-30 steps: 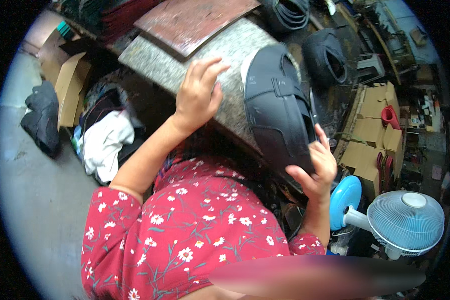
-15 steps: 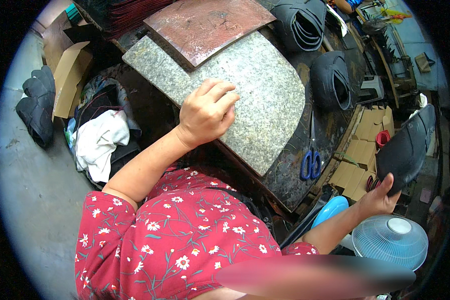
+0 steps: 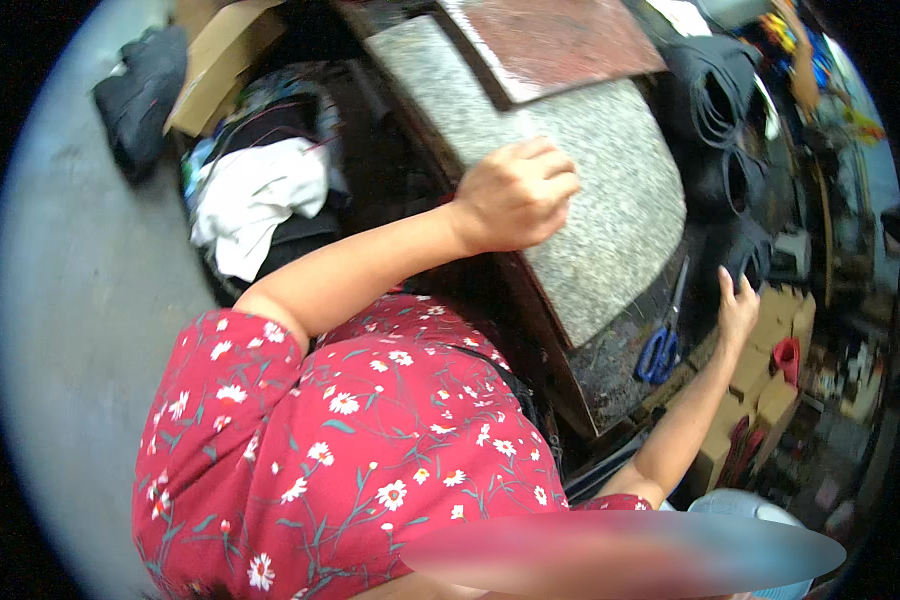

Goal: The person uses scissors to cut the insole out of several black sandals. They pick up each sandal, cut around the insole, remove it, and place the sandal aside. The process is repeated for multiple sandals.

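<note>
My left hand (image 3: 518,195) is closed over the near edge of the speckled stone slab (image 3: 610,215), fingers curled in, with nothing showing in them. On the right, my right hand (image 3: 738,308) reaches forward with its fingers apart, at the near side of a black curved piece (image 3: 746,248). That piece looks like rolled sheet material; whether the fingertips still touch it is hard to make out. Beyond it stand another black rolled piece (image 3: 738,182) and a larger bundle of nested black sheets (image 3: 712,88). Blue-handled scissors (image 3: 658,355) lie on the dark table by the slab.
A reddish-brown board (image 3: 560,45) rests on the slab's far part. Cardboard boxes (image 3: 755,385) with red coils stand at the right, above a fan (image 3: 750,505). White cloth (image 3: 260,200) fills a bin at left, near an open carton (image 3: 220,65). Another person's arm (image 3: 802,70) shows far right.
My right hand has swung forward and left from beside the boxes, bringing the black curved piece to the others on the table. My left hand has curled tighter. The whole view has shifted.
</note>
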